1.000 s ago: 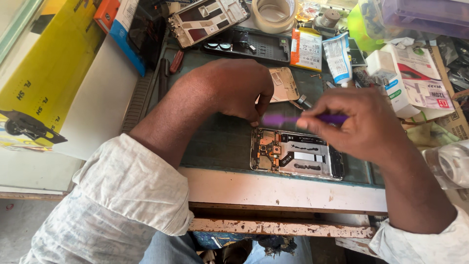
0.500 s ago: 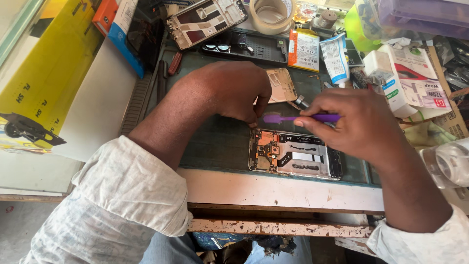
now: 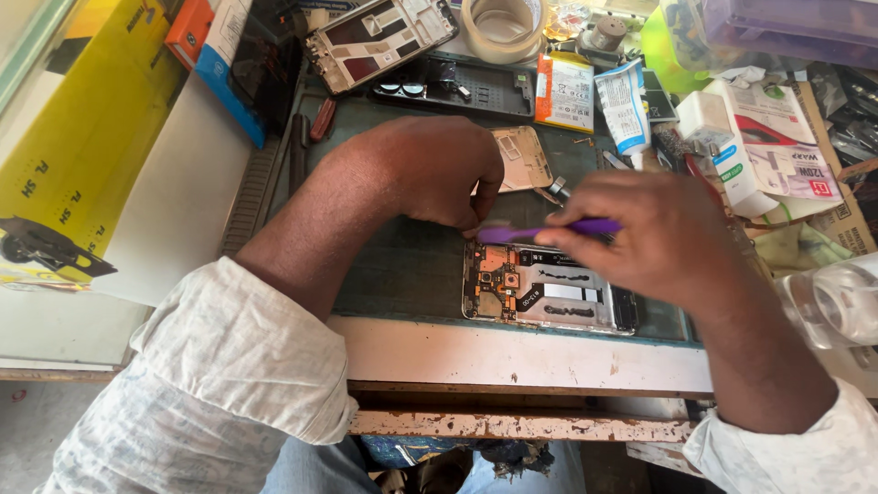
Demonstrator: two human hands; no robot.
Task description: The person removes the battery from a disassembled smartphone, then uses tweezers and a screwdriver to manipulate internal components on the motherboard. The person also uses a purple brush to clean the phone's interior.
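Note:
An opened phone lies on the dark green work mat, its circuit board and metal shields exposed. My right hand grips a thin purple tool held level just above the phone's top edge. My left hand rests curled on the mat at the phone's upper left corner, fingertips by the tool's tip. Whether those fingers pinch anything is hidden.
A phone frame, a dark back cover, a tape roll, a battery, a glue tube and small boxes crowd the far side. A yellow box lies at left. A clear plastic bottle lies at right.
My right hand and the purple tool have shifted slightly left along the phone's top edge. My left hand stays in place.

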